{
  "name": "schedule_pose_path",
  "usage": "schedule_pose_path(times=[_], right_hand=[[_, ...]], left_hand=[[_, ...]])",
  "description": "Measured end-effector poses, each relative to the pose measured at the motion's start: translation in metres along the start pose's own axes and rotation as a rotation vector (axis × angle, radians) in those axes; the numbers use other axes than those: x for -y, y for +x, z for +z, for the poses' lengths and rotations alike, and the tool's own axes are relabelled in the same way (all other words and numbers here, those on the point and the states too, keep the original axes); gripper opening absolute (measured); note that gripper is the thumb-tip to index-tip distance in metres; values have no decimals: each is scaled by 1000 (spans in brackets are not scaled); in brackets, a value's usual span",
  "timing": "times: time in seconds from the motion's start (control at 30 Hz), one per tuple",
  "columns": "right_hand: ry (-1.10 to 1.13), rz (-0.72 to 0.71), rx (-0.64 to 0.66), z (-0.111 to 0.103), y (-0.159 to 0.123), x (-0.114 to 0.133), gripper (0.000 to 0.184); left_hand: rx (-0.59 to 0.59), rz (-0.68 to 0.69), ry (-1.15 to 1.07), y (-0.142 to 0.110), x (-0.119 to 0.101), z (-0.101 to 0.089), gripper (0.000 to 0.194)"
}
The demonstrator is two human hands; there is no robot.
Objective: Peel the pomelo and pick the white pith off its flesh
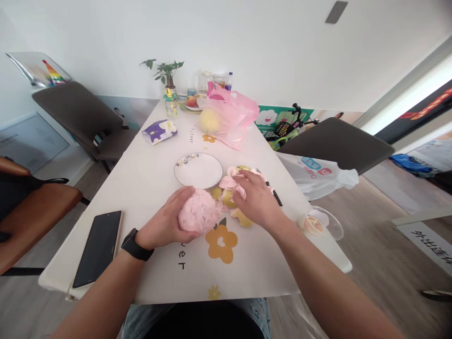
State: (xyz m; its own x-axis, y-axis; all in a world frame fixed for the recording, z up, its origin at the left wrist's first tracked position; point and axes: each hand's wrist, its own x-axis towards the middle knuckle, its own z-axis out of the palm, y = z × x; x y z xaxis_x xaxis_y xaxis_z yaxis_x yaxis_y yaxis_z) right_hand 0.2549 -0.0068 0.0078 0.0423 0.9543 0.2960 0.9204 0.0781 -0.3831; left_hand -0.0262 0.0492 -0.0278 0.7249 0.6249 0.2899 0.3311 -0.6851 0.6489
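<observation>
My left hand (168, 220) is wrapped round a round fruit in a pink foam net (198, 210) that rests on the table near me. My right hand (254, 197) lies curled over a small heap of yellow-green fruits (228, 197), some with pink foam netting (229, 182) on them; what its fingers grip is hidden. An empty white plate (198, 170) with a patterned rim sits just beyond the fruits. A black watch (136, 245) is on my left wrist.
A dark phone (99, 247) lies at the table's near left edge. Farther back are a pink plastic bag (231, 115) with a yellow fruit, a purple tissue pack (158, 131), a bottle, a fruit plate, a kettle and a plant. Chairs stand on both sides; a white bag (318, 174) hangs right.
</observation>
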Motion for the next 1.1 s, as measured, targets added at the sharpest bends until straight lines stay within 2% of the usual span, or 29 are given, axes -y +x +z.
schedule_pose_path(times=[0.1,0.17,0.3,0.5,0.73,0.87,1.1], right_hand=[[284,-73,290,-4,-8,27,30],[375,-109,381,-6,-9,39,30],[324,-120,390,-10,-1,47,19],[102,-195,496,-16,15,49,8],[-53,-268,587,-18,24,56,11],[-130,-319,580,-14,24,56,7],[-168,-358,509,-3,23,53,13]], left_hand=[[-10,15,-20,0,2,0,102],[-13,30,-26,-1,3,1,103],[-6,54,-12,-1,4,2,104],[33,56,1,1,1,3,104],[36,59,-3,4,-2,3,104],[33,57,0,4,-1,3,103],[27,50,-10,5,0,1,101]])
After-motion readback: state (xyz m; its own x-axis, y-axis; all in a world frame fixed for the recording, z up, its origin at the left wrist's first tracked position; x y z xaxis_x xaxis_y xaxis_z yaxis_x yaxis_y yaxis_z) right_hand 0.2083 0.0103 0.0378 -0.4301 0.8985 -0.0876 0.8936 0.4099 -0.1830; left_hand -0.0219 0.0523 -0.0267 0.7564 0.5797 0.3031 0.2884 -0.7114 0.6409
